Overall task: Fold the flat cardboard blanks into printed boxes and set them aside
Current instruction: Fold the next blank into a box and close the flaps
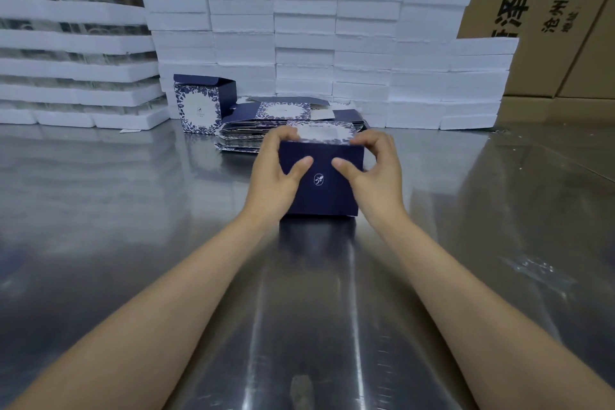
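Both hands, left hand (278, 173) and right hand (374, 173), grip the navy printed cardboard box (321, 188) at frame centre, apparently resting on the steel table (133, 210).

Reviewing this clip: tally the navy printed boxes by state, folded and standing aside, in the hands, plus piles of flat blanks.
Folded box standing aside: 1
Box being folded, gripped by left hand and right hand: 1
Pile of flat blanks: 1 (sheets too many to count)
Total: 3

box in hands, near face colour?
Dark navy box, small white round logo; head view.
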`<state>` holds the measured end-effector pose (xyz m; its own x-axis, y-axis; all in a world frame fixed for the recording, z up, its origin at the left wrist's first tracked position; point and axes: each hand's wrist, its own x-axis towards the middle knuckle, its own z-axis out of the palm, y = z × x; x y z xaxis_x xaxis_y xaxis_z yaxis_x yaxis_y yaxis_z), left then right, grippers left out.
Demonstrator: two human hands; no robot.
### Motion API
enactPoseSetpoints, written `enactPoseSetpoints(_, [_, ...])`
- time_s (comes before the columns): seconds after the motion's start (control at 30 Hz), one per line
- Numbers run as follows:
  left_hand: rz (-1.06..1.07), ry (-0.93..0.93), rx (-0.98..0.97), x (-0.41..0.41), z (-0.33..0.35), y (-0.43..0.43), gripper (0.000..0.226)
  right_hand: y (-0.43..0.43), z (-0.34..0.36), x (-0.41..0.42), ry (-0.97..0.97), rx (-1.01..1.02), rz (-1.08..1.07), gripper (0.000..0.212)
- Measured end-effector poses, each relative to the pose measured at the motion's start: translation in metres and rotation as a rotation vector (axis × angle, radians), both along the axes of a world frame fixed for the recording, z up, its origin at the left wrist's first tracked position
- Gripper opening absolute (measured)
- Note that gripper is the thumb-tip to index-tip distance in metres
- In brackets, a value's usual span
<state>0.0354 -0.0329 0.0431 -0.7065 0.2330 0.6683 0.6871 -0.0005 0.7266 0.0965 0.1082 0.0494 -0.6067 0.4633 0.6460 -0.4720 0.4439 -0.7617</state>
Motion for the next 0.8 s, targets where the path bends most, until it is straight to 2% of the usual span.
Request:
enactPoseSetpoints(0.13, [0.017, -0.011, 0.019, -0.006, 0.002, -0.006, 0.03, 0.003, -0.007, -0.003, -0.001, 0.131, 0.033, 0.029])
enactPoseSetpoints(0.2, [0.053, 0.04, 0.016, -0.009, 0.0, -0.007, 0.022, 0.003, -0.008, -0.006, -0.002, 0.186, 0.011, 0.022])
enactPoseSetpoints(0.27, [0.06, 0.068, -0.008, -0.012, -0.004, -0.007, 0.013, 0.003, -0.009, -0.008, 0.013, 0.193, -0.006, 0.018])
enactPoseSetpoints(0.43, [0.112, 0.104, -0.007, -0.016, -0.005, -0.005, 0.008, 0.004, -0.009, -0.013, 0.016, 0.181, -0.031, 0.014])
enactPoseSetpoints(0.6, [0.215, 0.251, -0.156, -0.012, 0.0, -0.007, 0.017, 0.001, -0.008, -0.01, 0.004, 0.299, -0.117, 0.008])
enactPoseSetpoints(0.8, [0.238, 0.19, -0.105, -0.006, 0.003, -0.002, 0.022, -0.003, -0.006, -0.012, -0.018, 0.327, -0.181, 0.004])
